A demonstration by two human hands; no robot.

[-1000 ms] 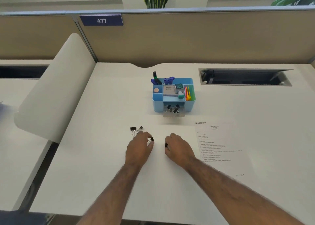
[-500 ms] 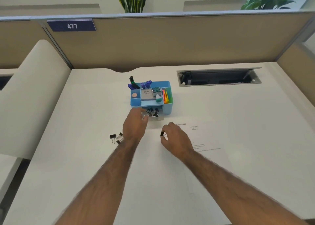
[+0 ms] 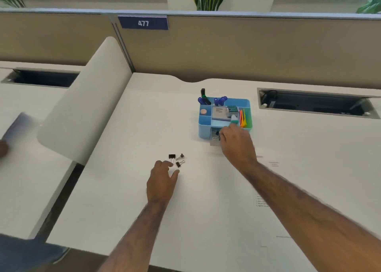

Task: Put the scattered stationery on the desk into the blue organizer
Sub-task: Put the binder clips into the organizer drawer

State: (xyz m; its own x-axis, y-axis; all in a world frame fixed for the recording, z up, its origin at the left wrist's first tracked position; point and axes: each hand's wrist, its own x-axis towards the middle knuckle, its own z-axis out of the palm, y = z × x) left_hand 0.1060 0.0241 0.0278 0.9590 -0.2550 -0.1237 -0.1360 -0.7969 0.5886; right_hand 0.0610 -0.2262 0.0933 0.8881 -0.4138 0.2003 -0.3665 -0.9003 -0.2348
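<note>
The blue organizer (image 3: 246, 102) stands mid-desk, holding markers, a notepad, an eraser and coloured sticks. Its small clear drawer (image 3: 214, 142) is pulled out at the front. My right hand (image 3: 237, 146) is over that drawer with curled fingers, and a black binder clip (image 3: 216, 137) shows at the fingertips. Whether the fingers still grip it is hidden. Three loose black binder clips (image 3: 177, 159) lie on the desk to the drawer's lower left. Just below them is my left hand (image 3: 162, 179), with its fingers spread and nothing in them.
A printed sheet (image 3: 272, 179) lies on the desk under my right forearm. A cable hatch (image 3: 313, 104) opens at the back right. A curved white divider (image 3: 86, 98) bounds the left side. On the neighbouring desk, another person's hand (image 3: 3, 148) moves blurred paper.
My left hand has drawn back from the drawer to the loose clips. My right hand has carried its black clip forward to the drawer. The view has swung left.
</note>
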